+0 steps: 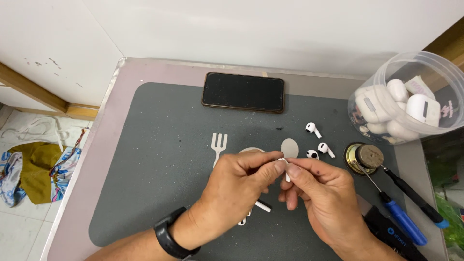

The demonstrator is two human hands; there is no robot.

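White plastic catches the light where both hands meet above a grey mat (pixel 159 145): a small earbud (pixel 285 166) is pinched between the fingertips of the left hand (pixel 237 186) and the right hand (pixel 321 195), held just over the mat's middle. Both hands are closed on it, thumb against forefinger, a grip that seems meant to steady so small a piece from 2 sides; only its stem and a sliver of its head show. A black watch (pixel 171 237) bands the left wrist.

Under the hands, partly hidden, lie a loose white stem (pixel 263 206) and another white scrap (pixel 242 221), close by, perhaps for easy reach. Just beyond the fingers, 3 more earbuds (pixel 319 142) lie apart on the mat, beside its printed fork (pixel 218 145) and spoon (pixel 289 148).

To the right sits a round brass-coloured disc (pixel 366 157) with a brown top, touching 2 screwdrivers (pixel 408 212) whose tips rest against it, which suggests a magnet keeping them in place. A clear tub (pixel 411 96) at the table's right edge holds several white charging cases. A dark phone (pixel 242 92) lies face up at the mat's far edge, well apart. Crumpled cloth (pixel 34 169) lies on the floor at left.
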